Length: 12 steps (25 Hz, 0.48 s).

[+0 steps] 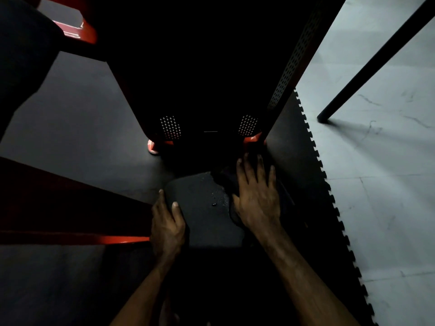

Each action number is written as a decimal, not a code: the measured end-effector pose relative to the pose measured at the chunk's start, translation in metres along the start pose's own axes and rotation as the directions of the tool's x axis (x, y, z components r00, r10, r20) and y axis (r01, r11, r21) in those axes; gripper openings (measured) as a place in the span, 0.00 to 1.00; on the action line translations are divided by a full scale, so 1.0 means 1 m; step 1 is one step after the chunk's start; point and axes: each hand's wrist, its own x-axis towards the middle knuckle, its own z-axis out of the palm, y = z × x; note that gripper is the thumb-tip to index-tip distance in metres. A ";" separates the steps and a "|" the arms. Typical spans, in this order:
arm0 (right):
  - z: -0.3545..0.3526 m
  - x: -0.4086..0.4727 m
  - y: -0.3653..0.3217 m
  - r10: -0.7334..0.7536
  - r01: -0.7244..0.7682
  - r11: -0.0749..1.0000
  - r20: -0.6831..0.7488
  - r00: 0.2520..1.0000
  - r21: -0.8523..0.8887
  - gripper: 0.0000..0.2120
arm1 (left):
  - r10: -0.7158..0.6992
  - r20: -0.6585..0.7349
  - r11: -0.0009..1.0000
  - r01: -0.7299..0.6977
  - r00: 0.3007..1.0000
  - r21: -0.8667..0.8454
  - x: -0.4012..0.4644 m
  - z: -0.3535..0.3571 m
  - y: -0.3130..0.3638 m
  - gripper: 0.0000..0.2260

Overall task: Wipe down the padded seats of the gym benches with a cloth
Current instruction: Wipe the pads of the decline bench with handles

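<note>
A black padded seat (202, 208) sits low in the middle of the head view, with small wet drops glinting near its centre. A dark cloth (226, 182) lies on the seat's right half. My right hand (256, 196) lies flat on the cloth, fingers straight and spread, pressing it onto the pad. My left hand (167, 224) grips the seat's left edge, thumb on top and fingers curled down over the side. The scene is very dim and the cloth's outline is hard to follow.
A black machine body with perforated panels (211, 78) rises behind the seat on red feet (154, 147). A red frame bar (70, 222) runs at left. Dark rubber matting (82, 118) ends in a toothed edge (329, 184) beside pale tiles (388, 184). A black pole (376, 60) slants at right.
</note>
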 end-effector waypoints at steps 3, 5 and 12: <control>0.007 -0.082 -0.003 -0.057 0.057 0.998 -0.030 0.998 0.004 0.45 | 0.050 0.012 0.999 -0.050 0.999 -0.011 -0.001 -0.001 0.000 0.27; 0.013 -0.086 -0.005 -0.095 0.095 0.995 -0.012 0.995 0.010 0.44 | 0.034 0.007 0.999 -0.034 0.999 0.008 0.002 0.000 0.000 0.29; 0.010 0.012 -0.042 -0.132 0.132 0.991 0.000 0.991 0.006 0.45 | 0.052 -0.016 0.999 -0.052 0.999 0.006 0.003 0.002 -0.008 0.28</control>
